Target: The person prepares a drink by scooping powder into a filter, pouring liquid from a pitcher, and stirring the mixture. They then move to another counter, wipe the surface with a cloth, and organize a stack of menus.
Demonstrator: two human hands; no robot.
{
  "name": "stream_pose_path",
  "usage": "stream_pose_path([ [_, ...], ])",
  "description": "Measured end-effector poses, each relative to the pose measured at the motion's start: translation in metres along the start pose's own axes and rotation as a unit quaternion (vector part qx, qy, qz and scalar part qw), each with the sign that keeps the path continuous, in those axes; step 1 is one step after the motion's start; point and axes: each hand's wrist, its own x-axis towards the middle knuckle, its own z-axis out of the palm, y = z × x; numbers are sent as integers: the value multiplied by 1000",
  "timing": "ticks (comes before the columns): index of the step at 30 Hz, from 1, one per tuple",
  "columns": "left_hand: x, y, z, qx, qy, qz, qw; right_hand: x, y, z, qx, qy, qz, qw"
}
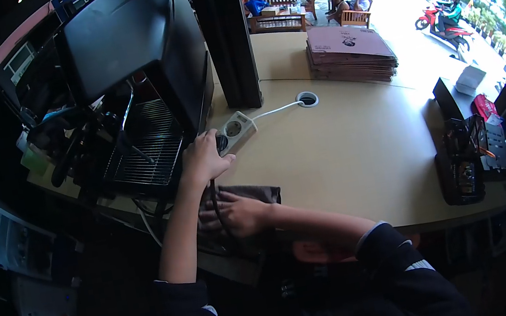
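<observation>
My left hand (201, 156) is closed around the near end of a white power strip (238, 130), its thumb toward the table. A black plug (221, 142) sits in the strip beside my fingers. From under that hand a black cable (216, 207) hangs down across the fingers of my right hand (244, 215). My right hand holds a dark brown cloth (265, 193) against the table near its front edge, fingers spread over it. The cloth is partly covered by the hand.
A black espresso machine (183, 79) with a drip grate (137, 144) stands left. A dark post (226, 35) rises behind the strip, whose white cord runs into a round table hole (307, 99). Stacked pink folded boxes (352, 51) lie at the back; a black device (461, 163) stands right.
</observation>
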Motion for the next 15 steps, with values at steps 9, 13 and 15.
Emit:
stream_pose_path([
  [9, -7, 3, -11, -19, -7, 16, 1000, -135, 82, -77, -108, 96, 365, 920],
  [13, -11, 3, -11, -5, -21, 21, 1000, -106, 116, -59, -184, 102, 478, 853],
  [15, -8, 6, -9, -9, -43, 22, 999, -58, 103, -43, -159, 67, 420, 891],
])
